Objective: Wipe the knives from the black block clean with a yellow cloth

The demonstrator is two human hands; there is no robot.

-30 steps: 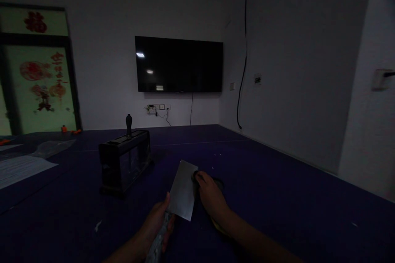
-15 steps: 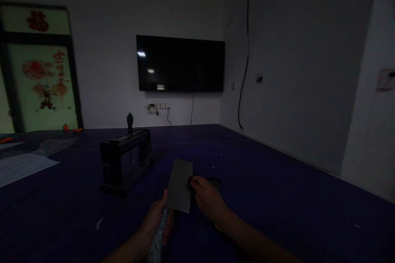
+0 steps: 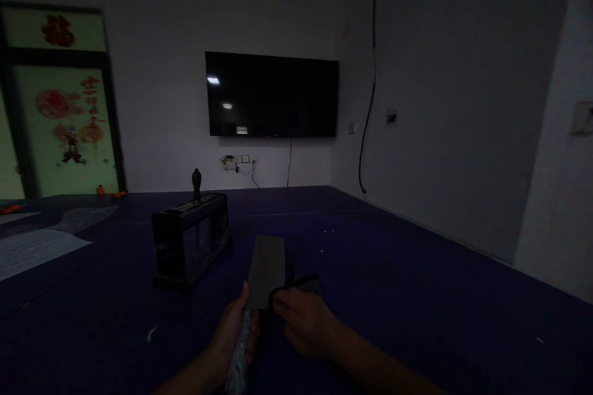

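Observation:
My left hand (image 3: 238,318) is closed around the lower end of a cleaver (image 3: 267,262). Its flat grey rectangular blade points away from me, and its handle looks covered in crinkled, shiny wrapping. My right hand (image 3: 308,321) pinches a black, loop-shaped thing (image 3: 274,298) at the blade's lower right edge. A dark curved part extends behind those fingers; I cannot make out its kind. Further left stands a black knife block (image 3: 189,237) with see-through sides and a black-handled tool (image 3: 197,182) upright in its top.
Purple covering (image 3: 417,321) spreads over the wide surface. White paper (image 3: 41,250) and clear plastic film (image 3: 88,217) lie at the left, with orange items (image 3: 118,195) near the door. Small white scraps (image 3: 151,334) are scattered about. A television (image 3: 273,95) hangs on the far wall.
My right hand and the black loop have moved down and slightly left along the blade's edge. The cleaver has turned a little, its blade tip shifting left.

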